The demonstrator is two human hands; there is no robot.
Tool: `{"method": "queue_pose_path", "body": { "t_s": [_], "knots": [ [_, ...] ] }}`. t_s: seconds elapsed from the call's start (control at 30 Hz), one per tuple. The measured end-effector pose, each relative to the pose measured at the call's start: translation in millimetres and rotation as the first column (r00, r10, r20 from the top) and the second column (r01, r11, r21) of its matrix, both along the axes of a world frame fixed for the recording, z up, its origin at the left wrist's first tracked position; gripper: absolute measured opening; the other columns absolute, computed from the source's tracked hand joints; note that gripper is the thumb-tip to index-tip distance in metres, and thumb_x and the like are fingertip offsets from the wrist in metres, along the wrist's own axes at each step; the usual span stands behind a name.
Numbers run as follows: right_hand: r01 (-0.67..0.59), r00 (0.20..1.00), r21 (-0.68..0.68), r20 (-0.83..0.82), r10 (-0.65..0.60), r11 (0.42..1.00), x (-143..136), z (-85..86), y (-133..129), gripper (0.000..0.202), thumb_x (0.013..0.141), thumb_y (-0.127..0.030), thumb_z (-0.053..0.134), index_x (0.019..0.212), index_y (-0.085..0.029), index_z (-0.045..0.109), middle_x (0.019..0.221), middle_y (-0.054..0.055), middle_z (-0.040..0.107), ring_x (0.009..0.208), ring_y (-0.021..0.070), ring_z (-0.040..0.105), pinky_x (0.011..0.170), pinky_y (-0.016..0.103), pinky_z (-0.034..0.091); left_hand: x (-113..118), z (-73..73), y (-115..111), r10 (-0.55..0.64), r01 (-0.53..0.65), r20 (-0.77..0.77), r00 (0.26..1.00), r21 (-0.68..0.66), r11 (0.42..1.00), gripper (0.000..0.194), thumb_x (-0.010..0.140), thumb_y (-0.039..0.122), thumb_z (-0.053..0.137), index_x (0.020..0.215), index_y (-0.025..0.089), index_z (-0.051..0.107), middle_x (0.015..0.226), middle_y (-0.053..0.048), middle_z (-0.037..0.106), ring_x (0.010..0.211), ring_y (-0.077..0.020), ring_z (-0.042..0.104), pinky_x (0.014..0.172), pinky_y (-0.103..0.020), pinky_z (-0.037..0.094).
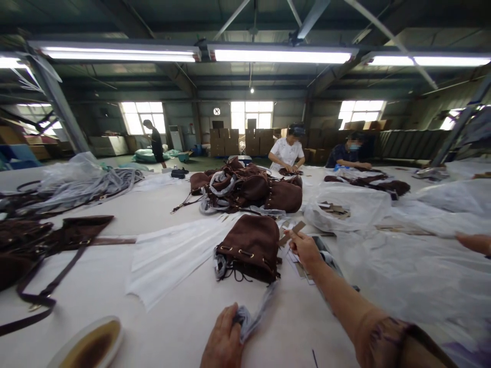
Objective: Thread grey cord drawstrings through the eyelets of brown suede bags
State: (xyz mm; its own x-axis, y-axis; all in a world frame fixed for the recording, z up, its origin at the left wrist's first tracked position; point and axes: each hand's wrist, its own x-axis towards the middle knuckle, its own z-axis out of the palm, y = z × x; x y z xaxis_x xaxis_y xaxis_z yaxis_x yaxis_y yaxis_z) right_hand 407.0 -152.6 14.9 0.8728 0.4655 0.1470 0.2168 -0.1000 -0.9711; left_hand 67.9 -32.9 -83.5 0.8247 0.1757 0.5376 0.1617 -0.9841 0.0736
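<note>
Head view: white worktable, bags piled, warehouse room.

The bag is brown suede-like cloth, matt and napped, with small shiny metal eyelets and thin cord lacing. The left hand pinches crinkled, translucent plastic film with a faint sheen. The right hand holds a flat, matt brown card tag. The table is covered in smooth, matt white cloth. The white sheet looks like thin, soft tissue, faintly creased.
</note>
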Motion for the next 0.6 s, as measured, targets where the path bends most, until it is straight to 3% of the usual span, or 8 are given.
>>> {"method": "queue_pose_path", "body": {
  "t_s": [0.1, 0.23, 0.33, 0.4, 0.47, 0.5, 0.53, 0.6],
  "knots": [
    [-0.044, 0.996, 0.113, -0.078, 0.053, 0.993, -21.7, 13.0, -19.0, 0.06, 0.076, -0.072, 0.051, 0.1, -0.018, 0.061, 0.064, -0.001, 0.054, 0.049, 0.0113, 0.041, 0.041, 0.023, 0.026, -1.6, 3.1, -3.6, -0.031, 0.031, 0.007, 1.0, -0.03, 0.999, 0.029, 0.079, 0.008, 0.05, 0.101, 0.018, 0.065, 0.134, -0.015, 0.058, 0.125, -0.0294, 0.055, 0.102, -0.042, 0.053],
    [-0.148, 0.972, 0.143, -0.164, 0.17, 0.979, -62.8, 20.2, -44.1, 0.049, 0.07, -0.063, 0.068, 0.086, -0.018, 0.062, 0.06, -0.002, 0.052, 0.048, 0.0094, 0.039, 0.041, 0.021, 0.026, -2.6, 25.4, -7.3, -0.062, 0.055, -0.021, 0.998, -0.231, 0.971, 0.024, 0.083, 0.011, 0.051, 0.099, 0.016, 0.067, 0.134, -0.017, 0.057, 0.125, -0.0318, 0.054, 0.104, -0.048, 0.05],
    [-0.292, 0.925, 0.114, -0.22, 0.31, 0.95, -104.9, 17.5, -60.1, 0.043, 0.075, -0.059, 0.068, 0.07, -0.018, 0.057, 0.056, -0.003, 0.05, 0.049, 0.0095, 0.043, 0.046, 0.022, 0.034, -0.7, 59.8, -10.6, -0.054, 0.032, -0.023, 0.998, -0.561, 0.827, 0.014, 0.084, 0.019, 0.055, 0.085, 0.014, 0.068, 0.127, -0.019, 0.059, 0.12, -0.0335, 0.055, 0.106, -0.053, 0.045],
    [-0.39, 0.884, 0.08, -0.247, 0.397, 0.917, -134.4, 15.2, -68.9, 0.043, 0.081, -0.058, 0.062, 0.068, -0.018, 0.056, 0.06, -0.001, 0.056, 0.055, 0.0115, 0.051, 0.054, 0.024, 0.041, 2.6, 84.3, -11.6, -0.046, -0.001, -0.034, 0.998, -0.822, 0.57, 0.015, 0.084, 0.025, 0.059, 0.076, 0.014, 0.065, 0.119, -0.017, 0.062, 0.11, -0.0298, 0.059, 0.103, -0.051, 0.047],
    [-0.453, 0.863, 0.004, -0.248, 0.44, 0.892, -160.9, 14.5, -75.5, 0.039, 0.084, -0.055, 0.058, 0.073, -0.018, 0.058, 0.063, -0.001, 0.059, 0.056, 0.0124, 0.054, 0.056, 0.025, 0.044, 6.9, 103.3, -11.4, -0.018, -0.044, -0.045, 0.999, -0.996, 0.083, 0.021, 0.085, 0.034, 0.06, 0.078, 0.014, 0.064, 0.096, -0.012, 0.066, 0.086, -0.0226, 0.063, 0.086, -0.047, 0.056],
    [-0.467, 0.864, -0.052, -0.238, 0.443, 0.883, -172.0, 14.8, -77.7, 0.037, 0.084, -0.054, 0.057, 0.076, -0.018, 0.06, 0.062, -0.002, 0.058, 0.053, 0.0118, 0.053, 0.053, 0.024, 0.042, 9.0, 109.8, -11.2, 0.003, -0.032, -0.033, 0.999, -0.987, -0.156, 0.023, 0.084, 0.035, 0.063, 0.08, 0.013, 0.063, 0.088, -0.01, 0.065, 0.078, -0.02, 0.062, 0.08, -0.044, 0.058],
    [-0.465, 0.873, -0.112, -0.22, 0.435, 0.878, -181.4, 15.7, -79.1, 0.035, 0.084, -0.052, 0.057, 0.079, -0.018, 0.061, 0.06, -0.003, 0.057, 0.05, 0.0111, 0.05, 0.049, 0.023, 0.039, 10.8, 114.3, -11.3, 0.04, -0.002, -0.017, 0.999, -0.941, -0.339, 0.023, 0.084, 0.035, 0.065, 0.083, 0.012, 0.063, 0.085, -0.009, 0.065, 0.075, -0.0182, 0.061, 0.075, -0.041, 0.058],
    [-0.43, 0.901, -0.219, -0.157, 0.404, 0.876, -194.7, 18.4, -79.4, 0.033, 0.085, -0.051, 0.056, 0.08, -0.019, 0.063, 0.055, -0.004, 0.054, 0.046, 0.0102, 0.045, 0.046, 0.023, 0.034, 13.0, 119.1, -12.5, 0.12, 0.069, 0.003, 0.993, -0.834, -0.547, 0.02, 0.083, 0.029, 0.066, 0.091, 0.01, 0.064, 0.087, -0.009, 0.066, 0.075, -0.017, 0.061, 0.069, -0.035, 0.058]
  ]
}}
